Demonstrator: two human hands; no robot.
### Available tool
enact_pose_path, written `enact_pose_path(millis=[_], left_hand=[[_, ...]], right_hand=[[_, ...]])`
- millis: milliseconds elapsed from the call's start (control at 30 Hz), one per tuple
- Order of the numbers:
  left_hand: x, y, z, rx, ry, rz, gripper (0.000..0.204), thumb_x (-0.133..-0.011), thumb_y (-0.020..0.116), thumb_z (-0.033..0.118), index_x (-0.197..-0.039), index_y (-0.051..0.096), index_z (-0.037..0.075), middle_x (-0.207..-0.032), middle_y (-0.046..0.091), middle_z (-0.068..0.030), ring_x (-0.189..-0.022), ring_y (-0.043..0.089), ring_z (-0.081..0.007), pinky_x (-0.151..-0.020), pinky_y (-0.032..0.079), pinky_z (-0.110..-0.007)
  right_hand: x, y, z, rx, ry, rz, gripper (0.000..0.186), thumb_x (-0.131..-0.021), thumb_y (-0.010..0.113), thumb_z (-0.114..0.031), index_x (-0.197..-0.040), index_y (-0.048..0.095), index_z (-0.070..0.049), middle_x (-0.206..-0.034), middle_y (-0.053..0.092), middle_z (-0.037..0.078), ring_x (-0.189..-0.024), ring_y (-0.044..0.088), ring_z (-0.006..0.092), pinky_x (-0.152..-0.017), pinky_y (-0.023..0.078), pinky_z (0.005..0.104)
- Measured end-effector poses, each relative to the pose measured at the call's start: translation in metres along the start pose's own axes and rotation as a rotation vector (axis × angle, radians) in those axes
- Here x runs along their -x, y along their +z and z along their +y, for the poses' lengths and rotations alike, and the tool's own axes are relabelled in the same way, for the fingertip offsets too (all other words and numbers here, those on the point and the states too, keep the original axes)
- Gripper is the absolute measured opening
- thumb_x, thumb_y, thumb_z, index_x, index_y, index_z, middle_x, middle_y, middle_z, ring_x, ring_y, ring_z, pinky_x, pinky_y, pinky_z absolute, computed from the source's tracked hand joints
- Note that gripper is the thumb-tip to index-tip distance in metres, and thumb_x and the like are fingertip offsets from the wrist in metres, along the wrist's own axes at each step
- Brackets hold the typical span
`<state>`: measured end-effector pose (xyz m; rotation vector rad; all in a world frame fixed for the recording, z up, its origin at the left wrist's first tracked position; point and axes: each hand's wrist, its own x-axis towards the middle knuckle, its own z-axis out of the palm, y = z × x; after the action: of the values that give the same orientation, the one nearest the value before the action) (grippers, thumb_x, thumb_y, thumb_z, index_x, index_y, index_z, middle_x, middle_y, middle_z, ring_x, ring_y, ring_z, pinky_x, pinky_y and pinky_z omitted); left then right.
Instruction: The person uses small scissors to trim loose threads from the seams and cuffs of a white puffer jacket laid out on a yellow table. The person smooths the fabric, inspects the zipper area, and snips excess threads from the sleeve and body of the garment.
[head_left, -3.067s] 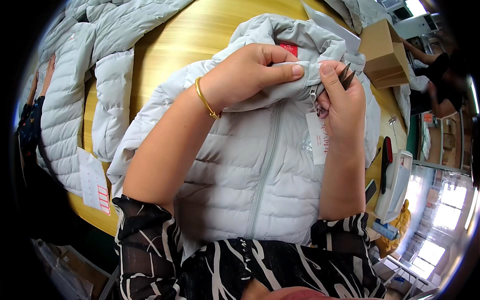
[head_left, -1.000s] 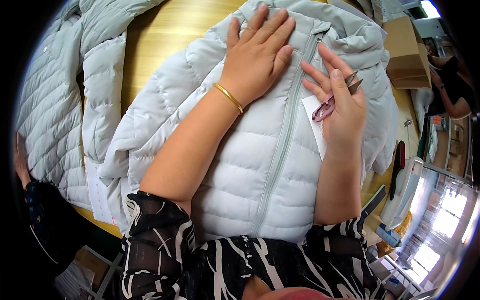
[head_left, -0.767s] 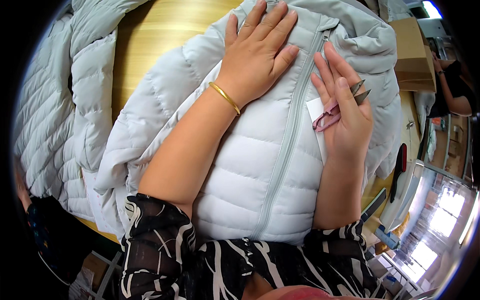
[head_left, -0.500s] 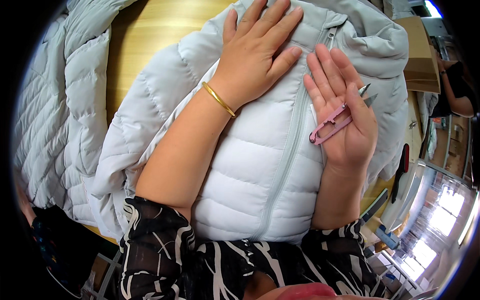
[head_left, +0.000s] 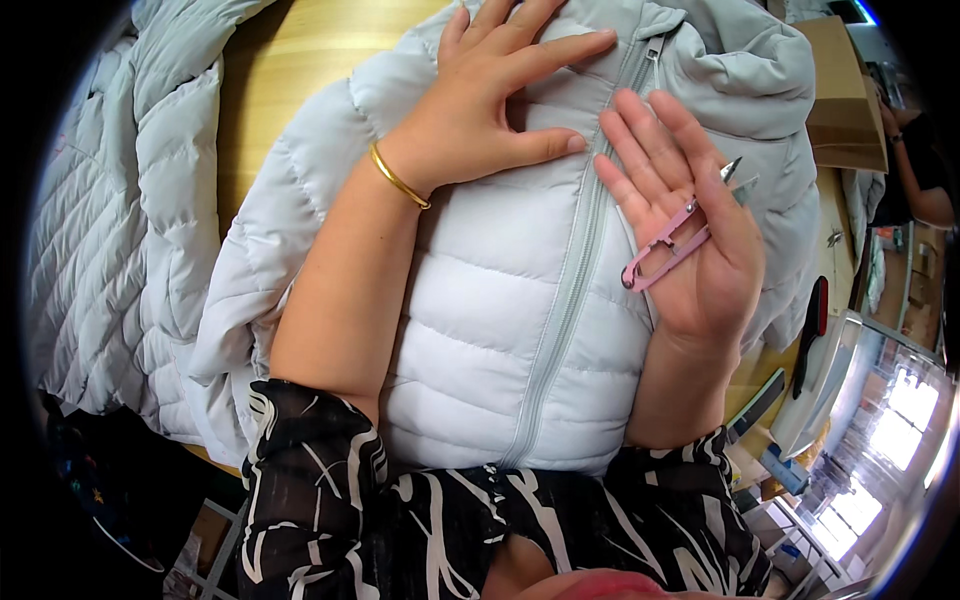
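Looking down through the head camera, you see a pale grey quilted puffer jacket [head_left: 500, 330] lying zipped up on the yellow wooden desk [head_left: 300, 60], its soft padded channels running crosswise. Your left hand [head_left: 490, 100] lies flat on its chest, fingers spread and released, a thin gold bangle [head_left: 398, 178] at the wrist. Your right hand [head_left: 680, 220] rests beside the zip, palm up and open, with small pink thread snips [head_left: 668, 245] lying loose across it. More quilted jackets [head_left: 120, 220] are heaped at your left; a brown cardboard box [head_left: 845, 95] stands beyond the hood.
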<state>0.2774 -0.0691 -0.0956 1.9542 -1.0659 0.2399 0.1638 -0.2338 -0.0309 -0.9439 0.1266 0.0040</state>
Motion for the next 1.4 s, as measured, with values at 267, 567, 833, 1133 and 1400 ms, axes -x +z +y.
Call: enact_pose_path(millis=[267, 567, 833, 1133, 1400], left_hand=[[-0.004, -0.002, 0.005, 0.027, -0.097, -0.003, 0.056, -0.073, 0.065, 0.021, -0.127, 0.048, 0.02, -0.143, 0.022, -0.0191, -0.132, 0.012, -0.0413, -0.103, 0.008, -0.052], [-0.004, -0.005, 0.0, -0.004, -0.044, -0.007, 0.064, -0.07, 0.067, 0.029, -0.129, 0.046, 0.02, -0.143, 0.022, -0.0201, -0.132, 0.012, -0.0427, -0.102, 0.008, -0.054], [-0.005, -0.006, 0.002, -0.059, -0.073, -0.048, 0.075, -0.067, 0.068, 0.037, -0.133, 0.04, 0.02, -0.144, 0.018, -0.0205, -0.132, 0.01, -0.0435, -0.102, 0.007, -0.055], [-0.005, -0.008, 0.002, -0.035, -0.078, -0.046, 0.072, -0.068, 0.067, 0.033, -0.133, 0.04, 0.021, -0.144, 0.018, -0.0199, -0.132, 0.01, -0.0434, -0.102, 0.006, -0.055], [-0.006, -0.014, 0.009, 0.005, -0.134, -0.077, 0.071, -0.068, 0.066, 0.032, -0.133, 0.04, 0.021, -0.144, 0.018, -0.0198, -0.132, 0.009, -0.0431, -0.102, 0.006, -0.055]], right_hand=[[0.011, -0.004, -0.009, 0.067, 0.015, -0.151, 0.072, -0.092, 0.018, -0.055, -0.118, 0.036, 0.01, -0.054, 0.047, 0.004, -0.035, 0.026, 0.0064, -0.039, 0.031, 0.0195], [0.006, 0.008, -0.003, 0.4, -0.05, -0.192, 0.046, -0.093, 0.033, -0.031, -0.125, 0.037, 0.003, -0.089, 0.05, 0.005, -0.069, 0.041, 0.0062, -0.061, 0.032, 0.0159], [0.007, 0.002, -0.005, 0.168, -0.249, -0.043, 0.028, -0.087, 0.042, 0.005, -0.114, 0.043, -0.004, -0.089, 0.054, 0.014, -0.071, 0.053, 0.0137, -0.062, 0.043, 0.0235], [0.011, 0.0, -0.01, -0.028, -0.22, -0.102, 0.044, -0.093, 0.036, -0.018, -0.128, 0.034, 0.01, -0.113, 0.051, 0.03, -0.068, 0.064, 0.0278, -0.046, 0.048, 0.0269], [0.003, -0.008, -0.003, -0.073, -0.311, -0.255, 0.057, -0.084, 0.055, -0.005, -0.132, 0.026, 0.009, -0.119, 0.047, 0.029, -0.101, 0.057, 0.0317, -0.077, 0.052, 0.0333]])
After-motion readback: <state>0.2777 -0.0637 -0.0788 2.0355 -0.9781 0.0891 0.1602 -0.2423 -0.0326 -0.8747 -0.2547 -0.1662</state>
